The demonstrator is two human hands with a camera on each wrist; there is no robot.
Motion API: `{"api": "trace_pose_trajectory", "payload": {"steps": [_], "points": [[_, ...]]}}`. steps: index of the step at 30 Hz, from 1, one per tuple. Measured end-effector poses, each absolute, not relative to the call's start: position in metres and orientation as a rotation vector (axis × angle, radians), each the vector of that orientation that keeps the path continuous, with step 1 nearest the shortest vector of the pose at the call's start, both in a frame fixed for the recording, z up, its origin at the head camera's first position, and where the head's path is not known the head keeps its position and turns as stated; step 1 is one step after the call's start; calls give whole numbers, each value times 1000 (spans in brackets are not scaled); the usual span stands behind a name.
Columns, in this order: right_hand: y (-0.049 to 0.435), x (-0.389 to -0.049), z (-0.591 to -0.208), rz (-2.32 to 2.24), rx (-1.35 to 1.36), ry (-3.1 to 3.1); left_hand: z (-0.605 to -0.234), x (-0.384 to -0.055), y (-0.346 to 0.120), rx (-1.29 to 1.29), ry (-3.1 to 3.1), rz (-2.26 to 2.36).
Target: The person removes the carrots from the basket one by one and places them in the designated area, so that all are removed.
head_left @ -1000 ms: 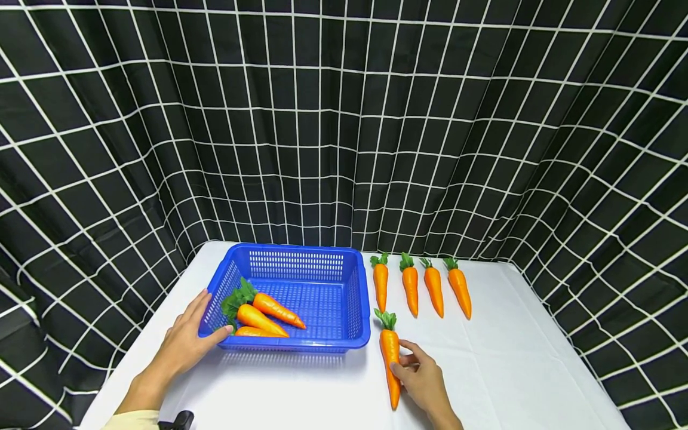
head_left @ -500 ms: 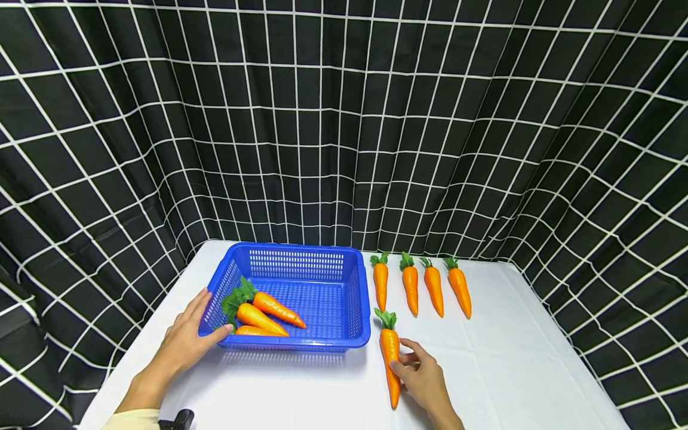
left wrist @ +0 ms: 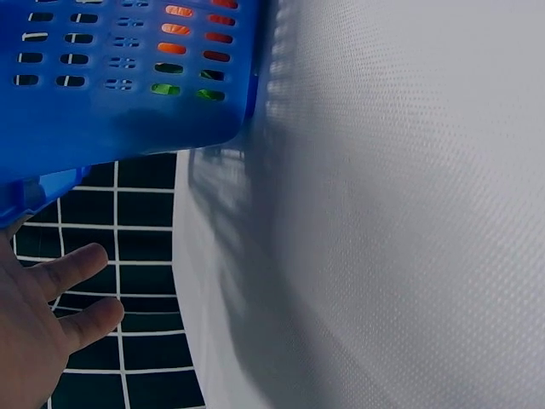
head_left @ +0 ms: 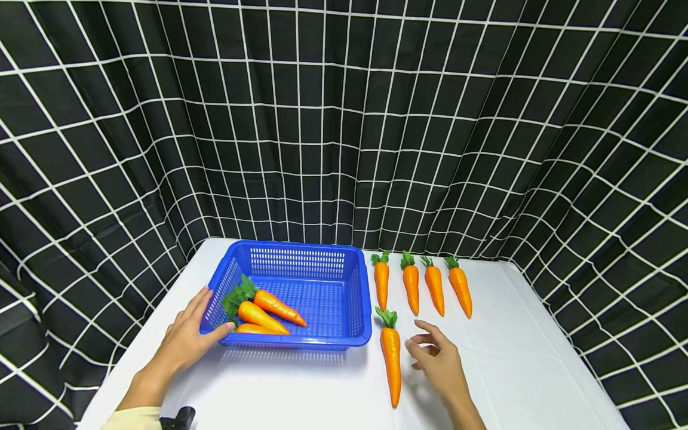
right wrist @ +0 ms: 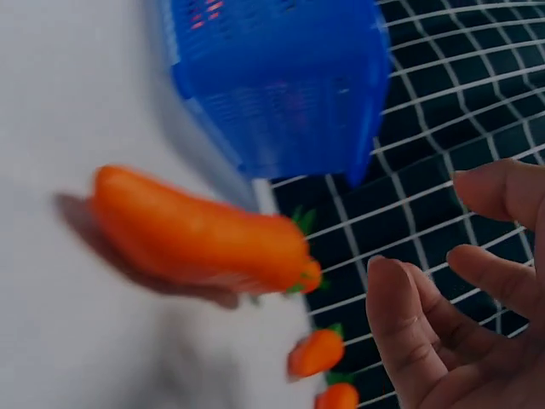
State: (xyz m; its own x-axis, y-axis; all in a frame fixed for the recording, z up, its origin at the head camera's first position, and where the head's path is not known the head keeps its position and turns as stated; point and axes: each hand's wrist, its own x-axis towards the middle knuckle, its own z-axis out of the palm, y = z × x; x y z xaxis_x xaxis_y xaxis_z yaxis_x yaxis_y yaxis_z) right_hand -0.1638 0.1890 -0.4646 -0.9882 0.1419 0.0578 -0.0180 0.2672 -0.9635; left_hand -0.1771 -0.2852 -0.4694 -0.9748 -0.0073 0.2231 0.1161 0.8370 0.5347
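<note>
My left hand [head_left: 188, 337] rests at the near left corner of a blue plastic basket [head_left: 301, 342], its thumb at the front rim and its fingers spread along the left side. In the left wrist view two straight fingers [left wrist: 89, 319] stand clear of the basket wall. Inside the basket lie a few orange carrots [head_left: 276, 307] with green tops. A single carrot [head_left: 391, 364] lies on the white table, leaves pointing away from me. Just right of it hovers my right hand [head_left: 441, 361], holding nothing, with a gap between fingertips and carrot.
Behind the single carrot, several more carrots [head_left: 411, 289] form a row to the right of the basket. A white cloth [head_left: 516, 358] covers the table. Black curtains with a white grid [head_left: 322, 119] surround the back and sides.
My right hand has let go of the single carrot and moved a little to the right, away from it. The carrot stays where it was. My left hand keeps its place at the basket.
</note>
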Motion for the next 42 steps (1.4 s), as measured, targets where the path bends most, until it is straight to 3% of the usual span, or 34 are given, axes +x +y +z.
{"api": "trace_pose_trajectory", "payload": {"steps": [30,42], "points": [[140,-205,-347,2190,578,-2010,-466,-181,-286,-77,-2808,-843],[105,-230,-333,2276,733,-1952,-468,-179,-285,-72,-2808,-851]]}}
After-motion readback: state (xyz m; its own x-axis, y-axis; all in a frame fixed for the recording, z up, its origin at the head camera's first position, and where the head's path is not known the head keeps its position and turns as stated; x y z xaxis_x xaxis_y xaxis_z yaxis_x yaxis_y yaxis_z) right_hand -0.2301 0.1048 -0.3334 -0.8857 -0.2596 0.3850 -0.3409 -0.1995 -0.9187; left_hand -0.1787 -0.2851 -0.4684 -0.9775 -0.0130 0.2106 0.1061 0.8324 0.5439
